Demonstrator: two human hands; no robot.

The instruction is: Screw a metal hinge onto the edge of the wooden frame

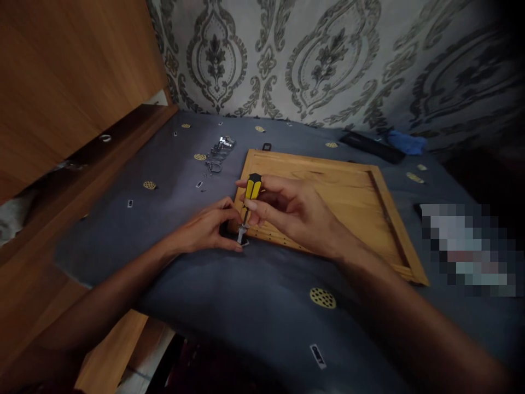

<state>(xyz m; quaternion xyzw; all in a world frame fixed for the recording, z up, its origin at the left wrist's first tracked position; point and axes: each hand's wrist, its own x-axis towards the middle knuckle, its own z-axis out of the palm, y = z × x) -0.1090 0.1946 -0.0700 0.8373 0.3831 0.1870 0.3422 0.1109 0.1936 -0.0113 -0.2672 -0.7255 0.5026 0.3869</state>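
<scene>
My right hand (293,210) is closed around a screwdriver (253,187) with a yellow and black handle. Its shaft points down, slightly tilted, to a small metal fitting (241,234) at the near left corner of a framed wooden panel (320,189). My left hand (207,227) curls in from the left, thumb and forefinger on either side of that fitting, steadying it at the corner. Fingers partly hide the fitting's exact shape and how it sits on the panel. Small dark holes run along the panel's near edge.
Beyond my left hand lie a bunch of metal pieces (221,153) and a few tiny screws (203,190). A small black piece (267,146) sits behind the panel. Farther right are a long black case (371,146) and a blue cloth (407,142). A patterned grey cloth (262,306) covers the surface.
</scene>
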